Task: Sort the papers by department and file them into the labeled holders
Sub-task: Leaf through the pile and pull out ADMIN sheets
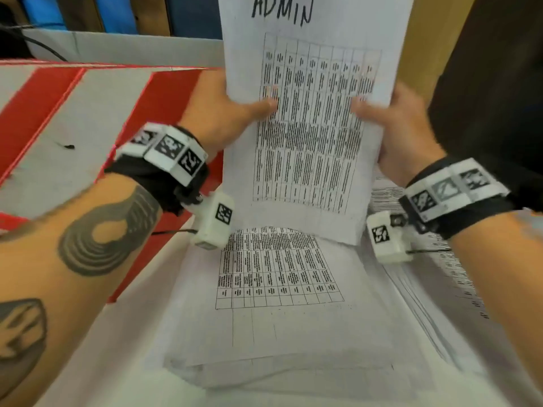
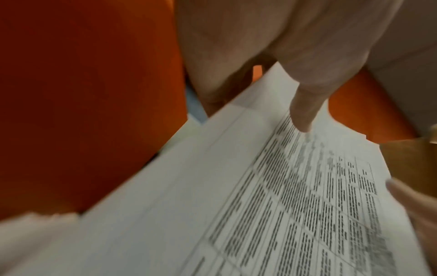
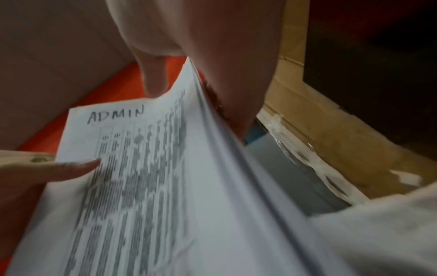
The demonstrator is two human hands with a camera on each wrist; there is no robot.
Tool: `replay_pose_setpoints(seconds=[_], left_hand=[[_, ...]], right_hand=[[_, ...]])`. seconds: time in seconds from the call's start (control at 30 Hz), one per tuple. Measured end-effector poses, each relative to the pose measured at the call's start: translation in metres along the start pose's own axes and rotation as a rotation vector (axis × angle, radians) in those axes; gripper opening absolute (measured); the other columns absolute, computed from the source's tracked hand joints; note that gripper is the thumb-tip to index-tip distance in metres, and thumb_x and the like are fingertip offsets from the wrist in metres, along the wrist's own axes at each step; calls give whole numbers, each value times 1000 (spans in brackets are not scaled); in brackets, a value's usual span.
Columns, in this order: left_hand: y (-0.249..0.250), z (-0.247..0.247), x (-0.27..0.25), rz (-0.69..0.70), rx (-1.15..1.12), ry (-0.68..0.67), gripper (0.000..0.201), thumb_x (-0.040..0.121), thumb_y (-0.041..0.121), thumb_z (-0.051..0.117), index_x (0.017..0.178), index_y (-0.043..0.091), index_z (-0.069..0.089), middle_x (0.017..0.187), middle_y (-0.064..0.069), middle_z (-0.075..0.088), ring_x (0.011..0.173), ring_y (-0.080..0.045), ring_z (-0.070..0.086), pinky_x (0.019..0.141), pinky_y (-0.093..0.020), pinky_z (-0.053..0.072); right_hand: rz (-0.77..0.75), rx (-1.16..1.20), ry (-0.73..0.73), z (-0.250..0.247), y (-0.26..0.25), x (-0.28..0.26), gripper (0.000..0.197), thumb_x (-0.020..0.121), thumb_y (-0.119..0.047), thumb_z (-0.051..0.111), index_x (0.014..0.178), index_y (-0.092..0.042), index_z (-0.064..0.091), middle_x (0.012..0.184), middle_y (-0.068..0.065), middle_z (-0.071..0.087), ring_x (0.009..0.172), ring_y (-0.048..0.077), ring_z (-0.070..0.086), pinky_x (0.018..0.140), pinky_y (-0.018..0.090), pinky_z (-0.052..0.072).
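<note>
A sheaf of white papers [image 1: 308, 118] with a printed table and "ADMIN" handwritten at the top is held up in front of me. My left hand [image 1: 226, 113] grips its left edge, thumb on the front. My right hand [image 1: 390, 124] grips the right edge the same way. In the left wrist view the thumb lies on the ADMIN papers [image 2: 272, 186]. The right wrist view shows the ADMIN papers [image 3: 146, 168] as several sheets pinched by the right hand [image 3: 179, 71], with the left thumb at the far edge. More papers [image 1: 276, 289] with tables lie in a pile below.
A red and white surface [image 1: 88, 113] spreads to the left. Another spread of printed sheets [image 1: 435, 274] lies at the right. A cardboard box [image 3: 331, 121] with clear tape stands on the right side. Blue and wooden panels [image 1: 117, 13] stand behind.
</note>
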State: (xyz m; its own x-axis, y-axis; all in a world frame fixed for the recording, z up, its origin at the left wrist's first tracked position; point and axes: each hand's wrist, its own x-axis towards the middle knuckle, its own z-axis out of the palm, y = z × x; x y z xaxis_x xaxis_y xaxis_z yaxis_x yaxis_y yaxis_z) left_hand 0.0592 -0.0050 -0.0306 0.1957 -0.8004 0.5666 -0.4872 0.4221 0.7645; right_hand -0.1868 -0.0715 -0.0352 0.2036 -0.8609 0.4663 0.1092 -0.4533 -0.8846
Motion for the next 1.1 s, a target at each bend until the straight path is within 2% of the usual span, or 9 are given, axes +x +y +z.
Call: replay_pose_setpoints(seconds=[0.1, 0.3, 0.47, 0.53, 0.67, 0.8, 0.87, 1.0, 1.1], left_hand=[[-10, 6, -5, -42, -153, 68, 38, 85, 18, 83, 122, 15, 72, 113, 6, 77, 102, -6, 74, 93, -33, 60], [-1, -1, 3, -122, -460, 87, 49, 78, 17, 85, 123, 5, 70, 115, -9, 77, 107, -29, 74, 95, -51, 58], [-13, 15, -7, -208, -323, 119, 32, 79, 26, 88, 107, 21, 74, 107, 7, 79, 103, -10, 74, 102, -43, 55], [-2, 16, -1, -177, -319, 148, 28, 80, 26, 87, 105, 23, 74, 106, 10, 79, 101, -6, 74, 100, -39, 56], [3, 11, 4, -87, -341, 221, 33, 78, 24, 88, 108, 20, 74, 107, 8, 79, 101, -7, 75, 94, -34, 58], [-1, 19, 5, -70, -292, 211, 24, 86, 23, 83, 107, 25, 72, 101, 13, 77, 91, 5, 73, 75, -10, 55], [7, 16, 10, -80, -311, 234, 17, 89, 22, 80, 103, 24, 72, 96, 11, 78, 88, 3, 74, 74, -14, 57], [-1, 9, 7, -141, -367, 201, 28, 84, 26, 84, 109, 20, 73, 106, 5, 79, 100, -11, 76, 94, -40, 59], [-18, 14, -1, -163, -299, 150, 35, 81, 34, 86, 111, 23, 73, 108, 10, 78, 102, -5, 74, 95, -34, 55]], right_hand=[[13, -67, 73, 7, 12, -7, 49, 90, 10, 66, 133, -12, 62, 120, -2, 74, 109, 12, 72, 98, 39, 59], [-27, 33, 19, 13, -4, 10, 53, 88, 11, 66, 131, -19, 60, 121, -3, 75, 113, 13, 71, 101, 39, 56], [-18, -11, 76, 24, 15, 2, 38, 87, 5, 68, 117, -19, 68, 116, 0, 77, 109, 18, 73, 101, 45, 57], [-36, -39, 116, 25, 11, 4, 33, 89, 4, 69, 113, -19, 69, 114, -1, 77, 106, 15, 74, 97, 39, 59], [-52, -42, 160, 22, 8, 6, 34, 88, -3, 74, 120, -14, 69, 112, -3, 77, 102, 10, 74, 91, 29, 60], [-32, -60, 168, 29, 18, 4, 33, 91, -1, 69, 121, -13, 65, 112, -4, 74, 102, 12, 72, 92, 31, 59], [-54, -82, 182, 31, 12, 10, 30, 91, 1, 69, 116, -15, 64, 108, -4, 74, 98, 12, 73, 87, 29, 60], [-34, -22, 171, 24, 14, 12, 37, 89, 0, 71, 120, -17, 61, 115, -4, 75, 104, 11, 73, 93, 32, 59], [19, -48, 128, 23, 28, 7, 37, 90, 0, 68, 124, -16, 66, 119, -4, 74, 108, 11, 71, 97, 33, 57]])
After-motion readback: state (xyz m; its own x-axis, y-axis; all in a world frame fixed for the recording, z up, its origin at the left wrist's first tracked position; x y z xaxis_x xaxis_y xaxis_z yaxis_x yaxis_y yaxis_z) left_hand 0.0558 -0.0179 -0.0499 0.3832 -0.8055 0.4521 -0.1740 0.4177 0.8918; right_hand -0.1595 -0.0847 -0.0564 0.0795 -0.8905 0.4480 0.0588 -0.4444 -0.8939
